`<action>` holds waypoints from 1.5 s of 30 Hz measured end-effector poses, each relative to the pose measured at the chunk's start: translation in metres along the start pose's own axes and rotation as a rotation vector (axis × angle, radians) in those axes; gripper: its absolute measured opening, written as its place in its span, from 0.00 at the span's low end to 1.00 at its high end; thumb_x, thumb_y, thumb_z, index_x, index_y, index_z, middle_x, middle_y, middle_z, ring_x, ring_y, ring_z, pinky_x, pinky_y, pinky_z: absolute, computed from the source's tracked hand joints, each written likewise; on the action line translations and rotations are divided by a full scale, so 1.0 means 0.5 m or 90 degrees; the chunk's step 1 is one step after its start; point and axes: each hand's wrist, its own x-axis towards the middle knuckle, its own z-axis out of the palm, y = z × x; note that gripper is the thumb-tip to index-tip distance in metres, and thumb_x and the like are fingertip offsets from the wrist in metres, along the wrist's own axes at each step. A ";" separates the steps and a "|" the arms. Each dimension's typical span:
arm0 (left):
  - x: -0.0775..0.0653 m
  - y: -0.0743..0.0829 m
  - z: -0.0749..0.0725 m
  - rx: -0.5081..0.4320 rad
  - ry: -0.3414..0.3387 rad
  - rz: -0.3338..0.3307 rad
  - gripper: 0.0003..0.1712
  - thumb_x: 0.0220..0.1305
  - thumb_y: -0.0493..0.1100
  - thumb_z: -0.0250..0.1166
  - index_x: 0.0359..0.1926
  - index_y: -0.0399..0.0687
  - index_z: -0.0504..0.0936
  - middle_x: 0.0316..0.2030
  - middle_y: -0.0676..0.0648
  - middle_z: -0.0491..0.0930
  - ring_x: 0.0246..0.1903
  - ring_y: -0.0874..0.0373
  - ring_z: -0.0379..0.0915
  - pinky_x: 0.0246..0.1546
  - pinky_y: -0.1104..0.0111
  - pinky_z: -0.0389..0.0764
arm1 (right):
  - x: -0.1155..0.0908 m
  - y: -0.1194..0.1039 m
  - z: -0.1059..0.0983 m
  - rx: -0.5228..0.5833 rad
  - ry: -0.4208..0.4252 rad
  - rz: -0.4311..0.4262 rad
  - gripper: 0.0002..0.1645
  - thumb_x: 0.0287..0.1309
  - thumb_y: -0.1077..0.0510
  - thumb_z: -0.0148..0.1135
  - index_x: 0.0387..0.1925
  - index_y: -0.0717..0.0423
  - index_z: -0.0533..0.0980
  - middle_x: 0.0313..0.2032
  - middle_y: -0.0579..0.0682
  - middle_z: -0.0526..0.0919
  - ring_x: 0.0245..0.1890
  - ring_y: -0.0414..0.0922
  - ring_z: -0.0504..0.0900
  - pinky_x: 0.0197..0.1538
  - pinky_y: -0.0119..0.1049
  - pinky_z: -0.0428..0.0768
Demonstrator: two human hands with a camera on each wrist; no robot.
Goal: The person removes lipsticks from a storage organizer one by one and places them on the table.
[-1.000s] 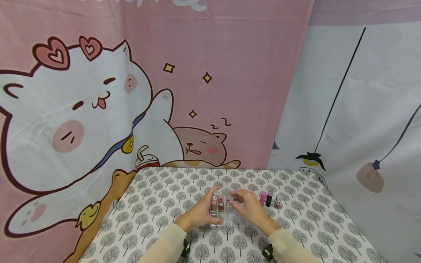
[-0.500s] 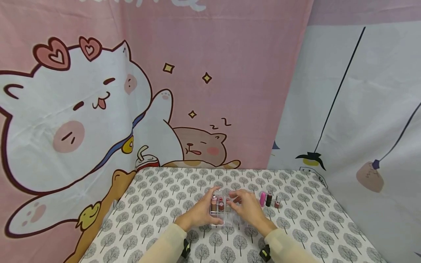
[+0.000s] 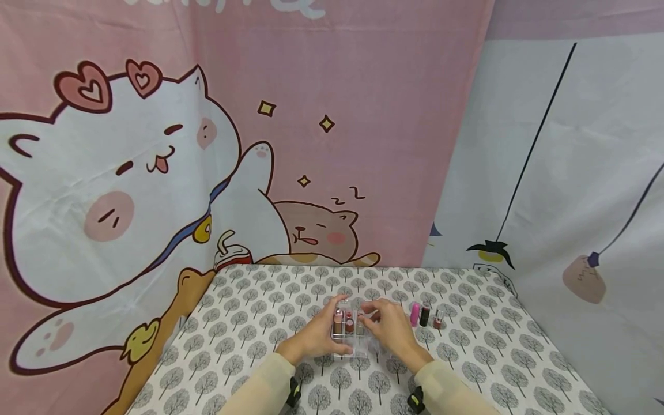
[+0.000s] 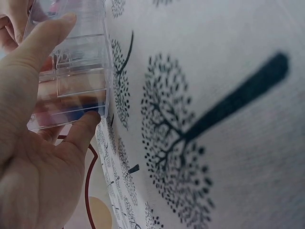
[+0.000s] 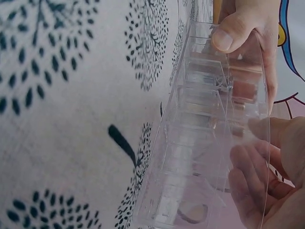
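My left hand (image 3: 315, 333) grips the left end of a clear plastic organizer (image 3: 358, 349), thumb on the near side and fingers at the far side. Inside its left slots stand a brownish tube with a pink top (image 3: 338, 323) and a small red bottle (image 3: 349, 324). Over the right part of the organizer is my right hand (image 3: 392, 329), thumb and fingers bent around the third slot. In the right wrist view those fingers (image 5: 245, 176) show through the clear wall. I cannot tell whether they pinch an item there. Blue shows low in the organizer in the left wrist view.
To the right of my right hand stand a bright pink tube (image 3: 415, 314), a black tube (image 3: 425, 315) and a small reddish bottle with a clear top (image 3: 438, 320). A tree-print cloth (image 3: 249, 323) covers the table. Printed curtains (image 3: 384, 144) hang behind it.
My right hand has shifted very slightly left, its fingertips staying over the third slot. My left hand keeps its grip on the organizer, which stays in place.
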 end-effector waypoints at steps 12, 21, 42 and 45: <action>0.001 -0.002 0.001 0.002 0.003 0.005 0.81 0.53 0.53 0.96 0.93 0.84 0.47 0.70 0.48 0.81 0.62 0.56 0.83 0.76 0.45 0.83 | 0.001 0.002 0.001 0.009 0.011 -0.008 0.13 0.65 0.56 0.89 0.49 0.50 0.95 0.41 0.46 0.97 0.39 0.44 0.95 0.44 0.37 0.94; 0.001 -0.002 0.002 0.010 0.005 0.006 0.81 0.53 0.53 0.96 0.93 0.82 0.48 0.72 0.46 0.81 0.65 0.52 0.83 0.77 0.43 0.83 | 0.001 0.011 0.002 0.046 0.021 -0.020 0.13 0.67 0.57 0.87 0.51 0.51 0.94 0.42 0.47 0.95 0.40 0.43 0.94 0.47 0.34 0.95; -0.003 -0.001 0.003 -0.014 0.003 -0.011 0.80 0.54 0.53 0.96 0.92 0.87 0.48 0.72 0.46 0.81 0.63 0.54 0.85 0.75 0.42 0.85 | 0.009 0.006 -0.033 0.088 0.056 -0.040 0.14 0.69 0.55 0.84 0.53 0.50 0.91 0.47 0.46 0.94 0.47 0.44 0.95 0.53 0.40 0.96; -0.002 -0.003 0.002 -0.012 0.001 -0.010 0.80 0.55 0.54 0.95 0.93 0.86 0.48 0.73 0.46 0.80 0.64 0.54 0.84 0.75 0.42 0.85 | 0.009 0.002 -0.045 0.098 0.059 -0.048 0.14 0.71 0.55 0.84 0.53 0.50 0.91 0.47 0.45 0.95 0.47 0.45 0.95 0.54 0.43 0.97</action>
